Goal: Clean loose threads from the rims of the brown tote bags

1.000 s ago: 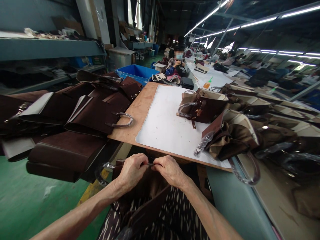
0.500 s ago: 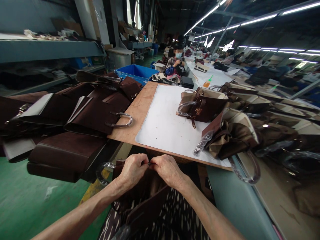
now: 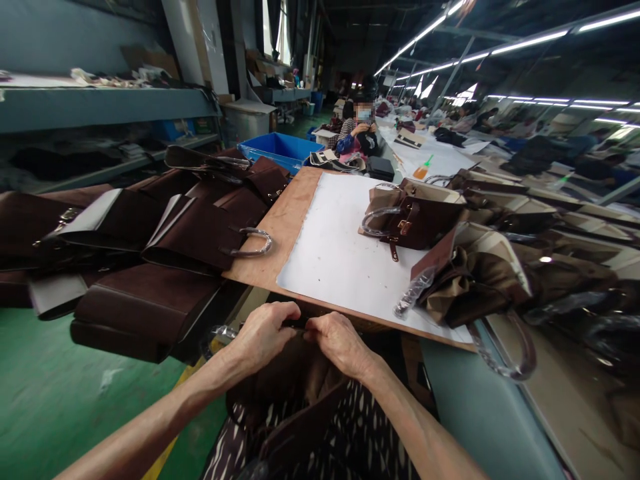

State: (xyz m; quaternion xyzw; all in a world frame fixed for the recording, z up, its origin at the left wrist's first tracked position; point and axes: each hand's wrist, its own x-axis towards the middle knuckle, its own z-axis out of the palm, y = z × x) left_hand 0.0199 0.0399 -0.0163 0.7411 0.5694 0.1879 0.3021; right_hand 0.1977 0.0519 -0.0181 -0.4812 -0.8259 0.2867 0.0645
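Observation:
A dark brown handbag (image 3: 295,373) rests on my lap, its brown lining facing up. My left hand (image 3: 267,333) is closed on the bag's far upper edge, thumb and forefinger bent together. Close beside it, my right hand (image 3: 337,340) pinches the same edge, with a small gap between the two hands. The exact spot under the fingertips is hidden. A plastic-wrapped handle (image 3: 220,333) of this bag sticks out left of my left hand. Past my hands, another brown handbag (image 3: 415,217) with a gold clasp stands on the white sheet (image 3: 335,247).
The wooden board (image 3: 273,230) lies under the sheet. Brown bag bodies (image 3: 150,300) are piled at the left. More bags with tan lining (image 3: 485,273) crowd the right side. Behind the board are a blue bin (image 3: 277,152) and a seated co-worker (image 3: 357,133).
The view has shifted slightly, so the surroundings sit a little further right. My hands stay at the bag's edge, with the left fingers a bit further apart from the right.

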